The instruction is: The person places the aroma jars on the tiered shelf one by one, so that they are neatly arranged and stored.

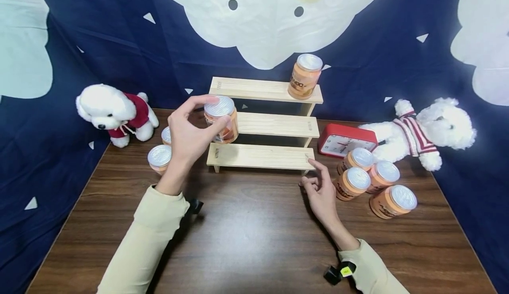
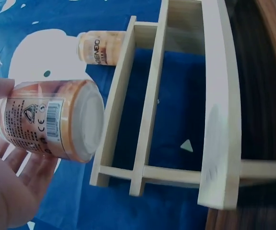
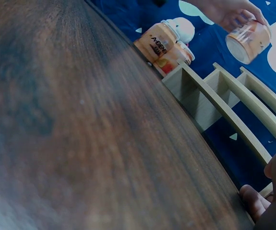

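Observation:
Between thumb and fingers, my left hand [image 1: 191, 133] grips an orange jar [image 1: 223, 125] with a silver lid, raised in front of the left end of a three-tier wooden shelf [image 1: 260, 156]. Its barcode label and pale base face the left wrist view, where the jar [image 2: 51, 120] is tilted sideways. A similar jar [image 1: 304, 80] stands on the top tier at the right. My right hand [image 1: 323, 194] is at the lowest tier's right end, index fingertip over the board's corner and thumb just below the front edge, other fingers loosely bent.
Several orange jars [image 1: 351, 183] stand right of the shelf, near a red clock [image 1: 347, 140] and a white plush dog [image 1: 413, 130]. Two more jars [image 1: 160, 157] are partly behind my left forearm, beside another plush dog [image 1: 117, 113]. A dark blue cloth [image 1: 167, 64] hangs behind.

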A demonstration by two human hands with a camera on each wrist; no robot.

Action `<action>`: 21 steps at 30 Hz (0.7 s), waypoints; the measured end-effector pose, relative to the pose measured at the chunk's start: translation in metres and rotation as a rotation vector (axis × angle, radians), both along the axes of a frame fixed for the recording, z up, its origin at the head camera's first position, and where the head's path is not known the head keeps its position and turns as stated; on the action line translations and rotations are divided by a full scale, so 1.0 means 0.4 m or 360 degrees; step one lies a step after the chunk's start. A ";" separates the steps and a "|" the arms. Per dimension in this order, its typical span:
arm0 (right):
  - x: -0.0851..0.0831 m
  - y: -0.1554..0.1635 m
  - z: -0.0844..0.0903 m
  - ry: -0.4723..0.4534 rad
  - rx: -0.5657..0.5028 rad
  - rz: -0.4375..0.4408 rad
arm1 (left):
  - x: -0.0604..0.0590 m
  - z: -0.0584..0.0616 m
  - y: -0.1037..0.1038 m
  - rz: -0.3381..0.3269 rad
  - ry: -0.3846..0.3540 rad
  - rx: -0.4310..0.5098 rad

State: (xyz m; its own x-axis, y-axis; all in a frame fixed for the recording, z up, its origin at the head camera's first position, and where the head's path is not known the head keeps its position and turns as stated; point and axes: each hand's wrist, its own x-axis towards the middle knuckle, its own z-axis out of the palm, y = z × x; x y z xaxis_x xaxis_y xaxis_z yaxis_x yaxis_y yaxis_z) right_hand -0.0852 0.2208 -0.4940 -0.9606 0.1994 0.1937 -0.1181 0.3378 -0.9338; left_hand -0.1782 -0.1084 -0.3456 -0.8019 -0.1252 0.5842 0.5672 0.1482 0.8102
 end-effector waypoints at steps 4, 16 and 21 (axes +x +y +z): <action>0.000 -0.002 0.000 -0.0003 -0.0015 0.0003 | -0.022 -0.001 0.021 -0.0011 0.0007 0.0059; 0.002 -0.001 0.001 0.0016 0.0013 -0.0032 | -0.085 0.044 0.116 -0.0056 0.0028 0.0047; 0.001 -0.003 0.003 0.0002 -0.0009 -0.0013 | -0.110 0.065 0.140 -0.0029 -0.0026 0.0035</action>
State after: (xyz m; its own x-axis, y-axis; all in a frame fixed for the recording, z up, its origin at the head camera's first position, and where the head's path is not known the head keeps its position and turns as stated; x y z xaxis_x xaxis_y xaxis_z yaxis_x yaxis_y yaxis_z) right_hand -0.0850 0.2198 -0.4926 -0.9587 0.2083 0.1936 -0.1164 0.3338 -0.9354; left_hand -0.2224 -0.0526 -0.3196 -0.8136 -0.1233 0.5682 0.5561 0.1200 0.8224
